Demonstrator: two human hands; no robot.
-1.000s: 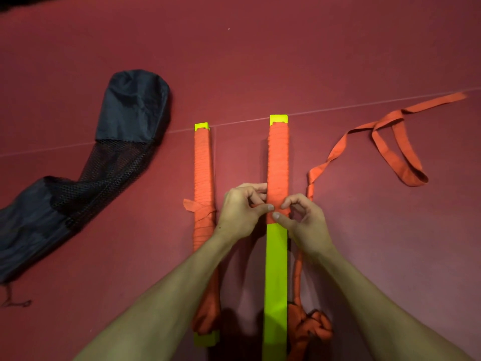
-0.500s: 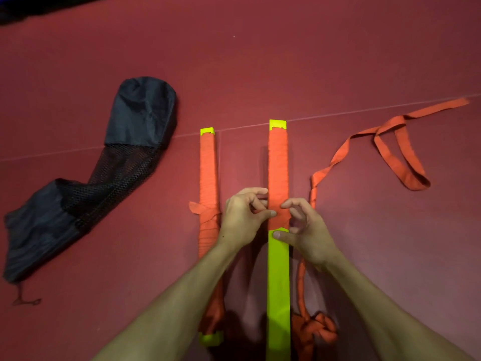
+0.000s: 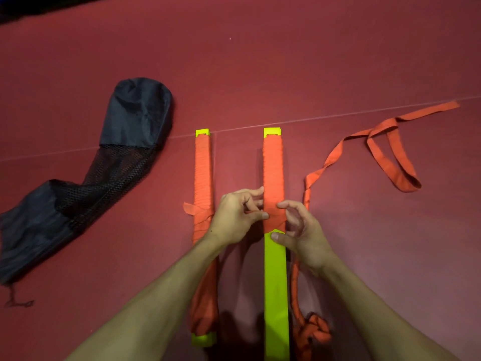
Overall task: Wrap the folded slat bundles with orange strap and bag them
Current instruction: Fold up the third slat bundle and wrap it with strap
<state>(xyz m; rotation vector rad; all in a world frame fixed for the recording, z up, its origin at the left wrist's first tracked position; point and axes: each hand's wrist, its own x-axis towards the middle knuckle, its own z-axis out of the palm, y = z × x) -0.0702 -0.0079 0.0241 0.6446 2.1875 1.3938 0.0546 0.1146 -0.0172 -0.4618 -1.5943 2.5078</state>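
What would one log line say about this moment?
step: wrapping | left hand: pinches strap | right hand: thumb presses half-wrapped bundle | other bundle: wrapped | bag: lying aside

We see a dark red floor [image 3: 286, 61] with a thin pale seam [image 3: 338, 115] crossing it from left to right. Toward its left edge a black bag [image 3: 78, 204] with a mesh middle lies flat and bent. Near the middle two yellow slat bundles lie side by side, apart: the left bundle [image 3: 203, 168] wrapped in orange almost end to end, the right bundle [image 3: 272, 165] wrapped on its far half only. Toward the right edge the loose orange strap [image 3: 385, 157] trails in a loop, and its bunched part [image 3: 312, 332] lies just beside the right bundle's near end.
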